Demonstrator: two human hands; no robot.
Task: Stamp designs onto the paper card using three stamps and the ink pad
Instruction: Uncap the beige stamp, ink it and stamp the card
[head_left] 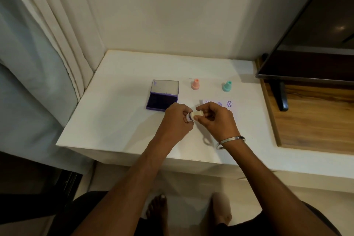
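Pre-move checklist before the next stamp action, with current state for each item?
1. Ink pad lid open: ok.
2. Cream stamp held: ok, left hand and right hand both grip it, lying sideways.
3. Cream stamp face inked: cannot tell, hidden by the fingers.
4. Pink stamp and teal stamp upright, out of the way: ok.
5. Free space on paper card: cannot tell, right hand covers most; purple prints show along its far edge.
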